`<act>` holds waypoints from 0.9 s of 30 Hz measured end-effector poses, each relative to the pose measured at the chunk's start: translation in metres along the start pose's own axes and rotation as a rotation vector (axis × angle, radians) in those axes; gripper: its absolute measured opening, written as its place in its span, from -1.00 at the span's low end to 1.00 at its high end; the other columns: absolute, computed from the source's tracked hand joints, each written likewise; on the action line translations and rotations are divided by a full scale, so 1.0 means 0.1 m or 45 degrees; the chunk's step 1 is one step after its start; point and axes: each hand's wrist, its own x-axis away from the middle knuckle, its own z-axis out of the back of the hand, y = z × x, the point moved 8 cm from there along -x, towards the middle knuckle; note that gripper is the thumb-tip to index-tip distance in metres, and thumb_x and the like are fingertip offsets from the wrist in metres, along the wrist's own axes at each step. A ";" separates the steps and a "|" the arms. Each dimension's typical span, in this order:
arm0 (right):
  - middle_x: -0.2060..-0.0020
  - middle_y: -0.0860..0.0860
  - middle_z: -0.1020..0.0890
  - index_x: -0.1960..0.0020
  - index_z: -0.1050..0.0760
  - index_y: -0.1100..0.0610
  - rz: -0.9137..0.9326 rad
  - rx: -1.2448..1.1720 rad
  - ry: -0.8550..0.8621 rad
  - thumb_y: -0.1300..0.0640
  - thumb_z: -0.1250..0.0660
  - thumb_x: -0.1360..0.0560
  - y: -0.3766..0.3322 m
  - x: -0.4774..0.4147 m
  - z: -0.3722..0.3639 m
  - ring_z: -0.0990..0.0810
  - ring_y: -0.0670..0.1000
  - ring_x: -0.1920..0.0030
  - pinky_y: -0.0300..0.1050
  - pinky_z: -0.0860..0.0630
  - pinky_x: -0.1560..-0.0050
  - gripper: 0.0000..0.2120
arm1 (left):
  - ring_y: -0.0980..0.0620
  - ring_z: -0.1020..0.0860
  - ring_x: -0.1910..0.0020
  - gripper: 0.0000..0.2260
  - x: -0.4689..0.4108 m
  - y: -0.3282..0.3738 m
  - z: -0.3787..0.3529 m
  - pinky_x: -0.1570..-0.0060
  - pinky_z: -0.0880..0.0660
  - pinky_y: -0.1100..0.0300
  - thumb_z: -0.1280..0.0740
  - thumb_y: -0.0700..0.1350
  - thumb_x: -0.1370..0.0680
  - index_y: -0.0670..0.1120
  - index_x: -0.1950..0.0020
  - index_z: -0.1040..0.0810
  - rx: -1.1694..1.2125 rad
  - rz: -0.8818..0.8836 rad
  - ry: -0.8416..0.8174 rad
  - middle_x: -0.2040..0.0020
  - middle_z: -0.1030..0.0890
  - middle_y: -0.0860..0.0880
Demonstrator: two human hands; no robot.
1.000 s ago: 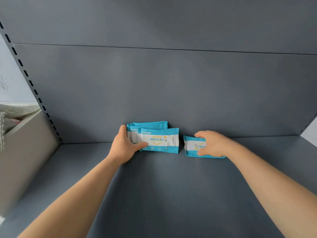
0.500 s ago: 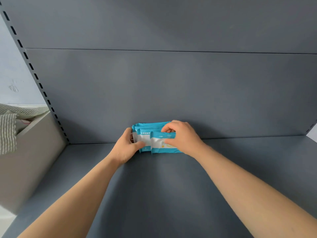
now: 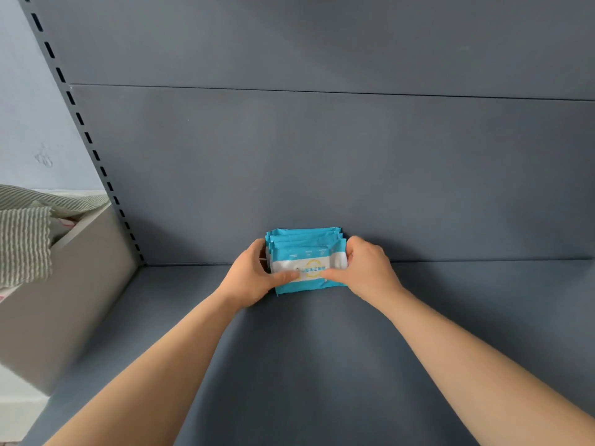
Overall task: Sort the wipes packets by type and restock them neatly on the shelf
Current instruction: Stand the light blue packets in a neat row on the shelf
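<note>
— Wipes packets (image 3: 306, 249): where do they stand?
— At the back edge of the shelf (image 3: 322, 365), some way in from its back left corner. Several blue packets stand on edge in one tight row, one behind another, and the rearmost is against the back panel (image 3: 322, 172). I cannot count them exactly.
— And the one in front?
— The front packet (image 3: 309, 286) faces outward, blue with a white band and a yellow ring printed on it.
— What are the hands doing?
— The left hand (image 3: 249, 280) grips the left end of the row, its fingers curled round behind and the left thumb (image 3: 286, 277) laid across the white band. The right hand (image 3: 367, 272) grips the right end the same way, fingers bent over the top corner and the right thumb (image 3: 331, 278) on the front. Both are clamped on the wipes packets, pressing them together from the sides.
— Anything around that?
— A slotted upright (image 3: 93, 149) runs along the left side of the back panel. Beyond the shelf's left edge stands a grey box (image 3: 64, 300) with a striped cloth (image 3: 24, 239) hanging over its rim, and a pale wall (image 3: 32, 123) is behind it.
</note>
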 end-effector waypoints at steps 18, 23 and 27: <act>-0.27 -0.06 -0.52 -0.36 -0.41 0.04 0.059 0.230 0.025 -0.15 -0.29 -0.50 0.02 0.37 0.37 -0.50 -0.01 -0.22 -0.08 -0.45 -0.16 -0.51 | -0.15 -0.51 -0.11 -0.58 0.25 0.55 0.15 -0.10 -0.43 0.03 -0.41 -0.06 -0.48 -0.12 -0.31 -0.46 -0.768 -0.467 0.409 -0.21 -0.53 -0.06; -0.36 -0.12 -0.44 -0.40 -0.36 0.03 0.068 0.406 0.076 -0.12 -0.14 -0.59 0.30 0.77 0.83 -0.46 -0.05 -0.27 -0.12 -0.39 -0.19 -0.56 | -0.14 -0.62 0.08 -0.73 0.45 1.09 -0.59 0.04 -0.52 0.02 -0.36 -0.02 -0.45 -0.10 -0.10 -0.63 -0.898 -0.814 0.242 -0.02 -0.65 -0.04; -0.39 -0.12 -0.40 -0.42 -0.34 0.04 -0.016 0.446 0.119 -0.10 -0.12 -0.61 0.73 1.21 1.24 -0.41 -0.09 -0.33 -0.18 -0.35 -0.21 -0.57 | -0.12 -0.62 0.19 -0.72 0.71 1.50 -1.37 0.13 -0.55 0.07 -0.34 0.00 -0.40 -0.08 -0.03 -0.66 -0.921 -0.978 0.078 0.10 -0.67 -0.03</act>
